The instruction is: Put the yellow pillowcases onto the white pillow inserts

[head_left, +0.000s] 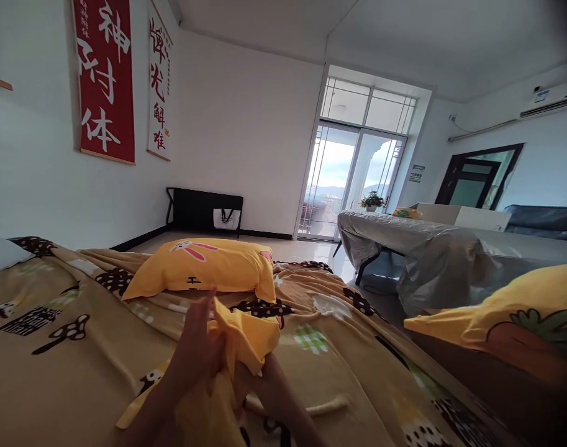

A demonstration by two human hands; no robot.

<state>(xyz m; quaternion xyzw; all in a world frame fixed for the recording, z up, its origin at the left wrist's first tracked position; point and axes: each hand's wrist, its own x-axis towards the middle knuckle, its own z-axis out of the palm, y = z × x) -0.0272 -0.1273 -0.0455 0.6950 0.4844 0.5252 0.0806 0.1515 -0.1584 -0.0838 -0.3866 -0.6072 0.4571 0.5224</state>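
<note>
My left hand grips a yellow pillowcase low in the middle of the view, fingers up along the bunched cloth. My right hand sits under the same cloth, mostly hidden by it, and seems to hold its lower part. Both hands rest over a tan patterned blanket spread on a bed. A stuffed yellow pillow with a rabbit print lies just beyond my hands on the blanket.
Another yellow pillow with a carrot print lies at the right. A table under grey plastic sheeting stands past the bed. Red and white banners hang on the left wall. A glass balcony door is at the far end.
</note>
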